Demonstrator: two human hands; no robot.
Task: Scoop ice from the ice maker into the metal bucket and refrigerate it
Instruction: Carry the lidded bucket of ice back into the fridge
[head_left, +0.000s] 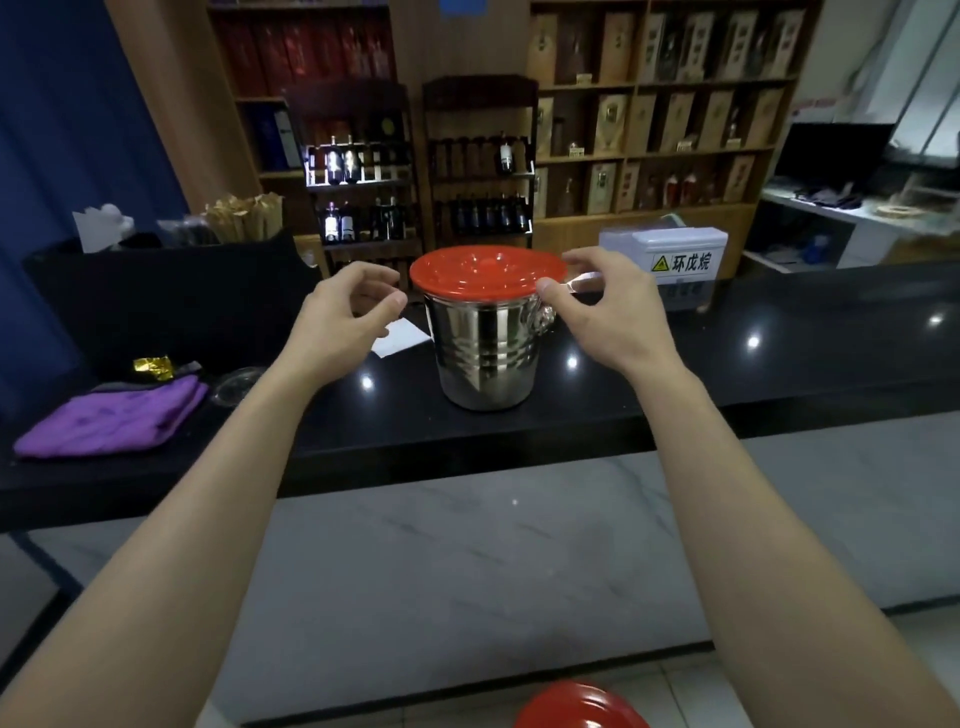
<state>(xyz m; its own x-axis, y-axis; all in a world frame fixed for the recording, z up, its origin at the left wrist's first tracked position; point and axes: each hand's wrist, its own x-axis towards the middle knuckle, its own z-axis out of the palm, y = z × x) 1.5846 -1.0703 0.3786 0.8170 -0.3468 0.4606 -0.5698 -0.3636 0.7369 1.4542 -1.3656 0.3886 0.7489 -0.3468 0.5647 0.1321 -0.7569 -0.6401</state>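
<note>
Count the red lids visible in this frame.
2. One lid sits on the metal bucket on the black counter. A second red disc, apparently another lid, is cut off at the bottom edge. More may lie out of view.

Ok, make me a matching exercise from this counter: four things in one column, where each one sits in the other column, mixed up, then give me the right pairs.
Things
1. lid
2. cloth
3. box
4. paper

Places
A. far left of the counter
B. behind the right hand
C. on top of the bucket
D. flat on the counter, between the left hand and the bucket

Pairs: 1-C, 2-A, 3-B, 4-D
</note>
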